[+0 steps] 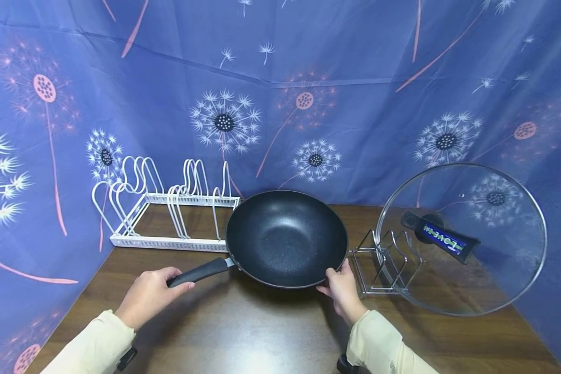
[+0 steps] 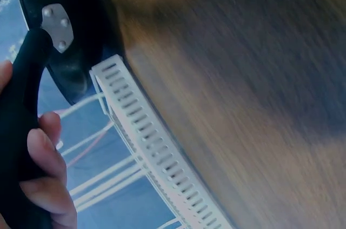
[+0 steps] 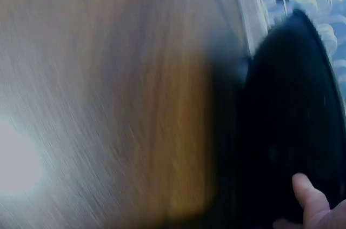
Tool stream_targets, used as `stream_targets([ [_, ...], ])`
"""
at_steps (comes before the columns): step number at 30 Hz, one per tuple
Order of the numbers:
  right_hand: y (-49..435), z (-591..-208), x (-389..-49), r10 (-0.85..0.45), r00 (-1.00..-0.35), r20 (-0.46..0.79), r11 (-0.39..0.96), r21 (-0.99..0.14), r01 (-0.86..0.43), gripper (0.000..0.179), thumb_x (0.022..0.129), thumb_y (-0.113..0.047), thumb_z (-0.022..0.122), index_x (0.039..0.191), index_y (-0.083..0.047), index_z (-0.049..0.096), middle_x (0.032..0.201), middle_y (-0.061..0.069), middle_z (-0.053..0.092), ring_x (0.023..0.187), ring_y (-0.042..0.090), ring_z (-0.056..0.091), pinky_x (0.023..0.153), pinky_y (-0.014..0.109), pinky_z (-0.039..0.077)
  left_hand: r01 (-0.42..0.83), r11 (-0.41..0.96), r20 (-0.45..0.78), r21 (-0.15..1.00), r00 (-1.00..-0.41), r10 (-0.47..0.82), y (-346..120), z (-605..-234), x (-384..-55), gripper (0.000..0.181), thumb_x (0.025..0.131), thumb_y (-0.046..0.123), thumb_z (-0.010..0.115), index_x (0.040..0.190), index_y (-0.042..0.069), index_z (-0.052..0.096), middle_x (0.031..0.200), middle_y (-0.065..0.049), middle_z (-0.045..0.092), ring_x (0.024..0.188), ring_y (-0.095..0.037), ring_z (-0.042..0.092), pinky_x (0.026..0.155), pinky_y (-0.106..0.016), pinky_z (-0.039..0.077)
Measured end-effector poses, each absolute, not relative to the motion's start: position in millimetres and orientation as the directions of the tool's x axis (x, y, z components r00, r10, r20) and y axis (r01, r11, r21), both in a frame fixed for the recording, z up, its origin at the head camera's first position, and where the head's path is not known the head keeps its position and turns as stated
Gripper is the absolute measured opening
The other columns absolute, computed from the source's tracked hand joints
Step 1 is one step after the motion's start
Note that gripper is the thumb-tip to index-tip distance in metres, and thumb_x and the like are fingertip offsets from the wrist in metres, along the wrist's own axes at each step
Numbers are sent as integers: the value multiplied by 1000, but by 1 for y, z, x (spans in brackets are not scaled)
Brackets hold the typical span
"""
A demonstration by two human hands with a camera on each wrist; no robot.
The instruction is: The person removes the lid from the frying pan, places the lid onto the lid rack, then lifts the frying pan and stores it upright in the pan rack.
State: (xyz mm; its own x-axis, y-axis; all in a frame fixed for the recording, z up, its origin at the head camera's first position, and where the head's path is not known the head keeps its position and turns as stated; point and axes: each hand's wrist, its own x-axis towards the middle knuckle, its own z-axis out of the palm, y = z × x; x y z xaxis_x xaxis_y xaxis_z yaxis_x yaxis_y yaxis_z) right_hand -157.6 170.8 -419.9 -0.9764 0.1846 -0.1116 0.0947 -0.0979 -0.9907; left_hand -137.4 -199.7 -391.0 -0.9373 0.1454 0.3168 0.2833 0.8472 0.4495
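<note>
A black wok (image 1: 285, 239) with a dark, smooth inside faces up in the middle of the head view. My left hand (image 1: 151, 293) grips its black handle (image 1: 201, 271) near the end. In the left wrist view, fingers (image 2: 51, 194) curl round that handle, and a riveted metal bracket (image 2: 58, 26) joins it to the wok. My right hand (image 1: 343, 291) pinches the near right rim, thumb on top and fingers partly hidden beneath. Shadow lies on the wood below the wok.
Behind the wok's left side stands a white rack (image 1: 168, 242) with looped dividers. At right, a small wire rack (image 1: 383, 291) holds a large glass lid (image 1: 495, 270) leaning upright, its dark handle (image 1: 441, 239) bearing a blue label. A blue dandelion-print cloth (image 1: 364, 130) hangs behind the wooden table (image 1: 262, 332).
</note>
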Motion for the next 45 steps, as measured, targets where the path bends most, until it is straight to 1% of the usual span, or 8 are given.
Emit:
stream_targets([
  [3,158,-422,-146,186,-978,-91,-101,-992,73,67,87,7,34,146,2,2,141,37,28,117,39,50,76,51,53,311,858,356,409,-920,164,-198,-395,-132,25,73,27,81,83,8,69,59,10,53,52,-7,43,48,-29,38],
  [7,141,-420,-133,184,-982,-32,-141,-990,6,82,85,10,38,147,2,-14,152,32,9,136,43,24,97,53,40,311,861,360,402,-919,164,-194,-395,-131,24,74,27,80,83,8,68,58,10,50,52,-7,42,47,-29,37],
  [11,131,-417,-133,238,-971,11,-137,-989,-45,87,83,11,40,142,7,-24,153,32,-7,141,40,3,111,50,13,291,859,330,421,-931,154,-190,-391,-132,24,75,27,79,84,8,68,57,9,49,52,-9,42,47,-29,36],
  [16,129,-418,-142,341,-940,8,-39,-999,-23,87,80,12,42,141,13,-20,151,32,-14,142,38,-7,113,46,1,338,852,362,400,-912,193,-185,-392,-129,22,75,25,79,83,9,66,57,11,45,51,-7,40,47,-27,35],
  [22,133,-418,-153,358,-934,-24,35,-999,39,88,78,7,45,142,15,-15,151,33,-13,142,38,-7,113,46,1,411,835,429,365,-870,241,-181,-394,-119,19,74,20,80,77,13,62,58,15,39,51,-1,35,47,-24,33],
  [30,146,-415,-176,358,-932,-64,65,-994,93,91,75,6,49,144,14,-9,151,35,-6,142,40,-2,114,46,7,406,794,395,453,-890,229,-167,-394,-120,17,75,16,79,77,12,63,58,13,41,51,-1,36,47,-23,34],
  [42,168,-407,-203,268,-954,-138,169,-968,187,86,83,3,45,146,8,-14,152,32,-10,141,44,-5,112,51,5,383,667,275,639,-924,267,-143,-395,-118,32,79,10,74,109,0,68,73,1,62,58,-4,46,51,-22,41],
  [45,169,-407,-202,267,-957,-114,207,-963,173,85,84,2,45,145,9,-14,152,32,-6,139,43,17,112,49,17,389,648,275,655,-921,275,-139,-396,-117,36,79,10,73,112,-2,67,79,-4,66,60,-5,48,53,-23,43],
])
